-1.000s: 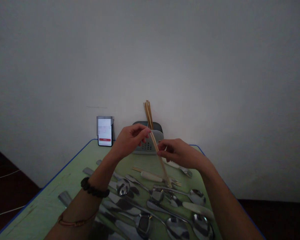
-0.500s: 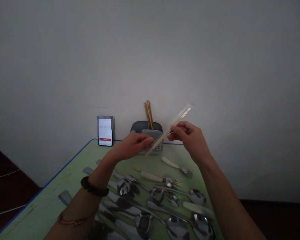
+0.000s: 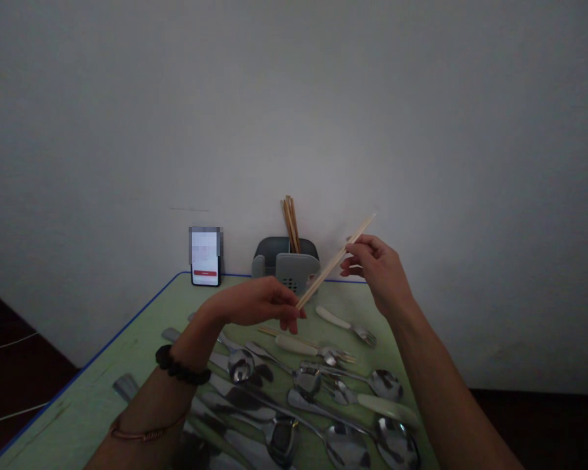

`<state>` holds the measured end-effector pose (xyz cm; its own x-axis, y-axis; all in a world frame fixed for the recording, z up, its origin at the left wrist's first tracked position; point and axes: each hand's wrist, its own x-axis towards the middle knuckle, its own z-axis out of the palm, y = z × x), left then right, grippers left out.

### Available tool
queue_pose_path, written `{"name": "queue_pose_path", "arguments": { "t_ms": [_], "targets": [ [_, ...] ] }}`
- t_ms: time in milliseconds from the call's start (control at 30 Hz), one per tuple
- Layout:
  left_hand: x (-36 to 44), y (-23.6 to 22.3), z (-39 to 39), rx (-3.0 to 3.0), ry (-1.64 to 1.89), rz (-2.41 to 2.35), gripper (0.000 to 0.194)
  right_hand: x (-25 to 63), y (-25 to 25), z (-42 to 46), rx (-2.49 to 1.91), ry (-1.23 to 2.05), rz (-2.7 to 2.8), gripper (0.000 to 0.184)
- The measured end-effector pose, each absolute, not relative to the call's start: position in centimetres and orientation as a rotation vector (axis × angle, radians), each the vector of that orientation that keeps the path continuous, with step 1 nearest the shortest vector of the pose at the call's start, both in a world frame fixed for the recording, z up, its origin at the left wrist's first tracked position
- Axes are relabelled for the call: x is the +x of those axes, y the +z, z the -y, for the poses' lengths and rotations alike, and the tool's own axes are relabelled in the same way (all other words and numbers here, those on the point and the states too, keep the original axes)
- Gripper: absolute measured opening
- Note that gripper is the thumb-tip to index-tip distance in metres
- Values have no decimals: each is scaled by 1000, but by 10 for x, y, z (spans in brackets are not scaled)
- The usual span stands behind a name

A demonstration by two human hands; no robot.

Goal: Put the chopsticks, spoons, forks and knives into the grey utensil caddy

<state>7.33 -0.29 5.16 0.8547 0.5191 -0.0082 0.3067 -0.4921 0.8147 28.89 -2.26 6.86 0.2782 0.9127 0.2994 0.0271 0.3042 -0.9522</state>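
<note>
A pair of pale wooden chopsticks (image 3: pixel 327 270), with clear wrapping at the upper end, slants between my two hands above the table. My right hand (image 3: pixel 376 267) pinches the pair toward its upper end. At the lower tips, my left hand (image 3: pixel 262 303) has its fingers closed around the ends. Just behind stands a grey cutlery holder (image 3: pixel 287 264), partly covered by my left hand. Several brown chopsticks (image 3: pixel 291 223) rise out of that holder. Under my hands lie a white-handled fork (image 3: pixel 345 325) and many metal spoons (image 3: pixel 347 447).
A phone (image 3: pixel 205 258) with a lit screen leans on the wall at the table's back left. The green table (image 3: pixel 91 385) has a blue edge and meets a grey wall (image 3: pixel 294 117). More spoons and forks spread over the front of the table.
My left hand has moved down and closed on the chopsticks' lower tips. The wrapping has slid up toward the top end, and my right hand has shifted slightly right.
</note>
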Motion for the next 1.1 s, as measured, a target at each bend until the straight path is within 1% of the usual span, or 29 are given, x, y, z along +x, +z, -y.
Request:
{"name": "queue_pose_path", "arguments": {
  "t_ms": [133, 300, 500, 633, 867, 1000, 1100],
  "targets": [
    [73, 49, 0, 2167, 203, -670, 25, 289, 68, 23, -1089, 807, 1108, 17],
    [72, 46, -4, 2206, 80, -720, 25, 288, 65, 22, -1055, 807, 1138, 23],
    [70, 42, -8, 2253, 20, -718, 33, 289, 63, 20, -1051, 817, 1143, 26],
    [66, 37, -12, 2239, -95, -763, 26, 289, 63, 20, -1043, 782, 1115, 24],
    [63, 31, -16, 2279, -182, -881, 18, 286, 63, 20, -1054, 798, 1138, 20],
    [62, 29, -18, 2308, -195, -967, 18, 287, 63, 20, -1064, 809, 1164, 18],
    [63, 29, -18, 2342, -139, -966, 18, 287, 62, 19, -1048, 810, 1153, 17]
  ]
}}
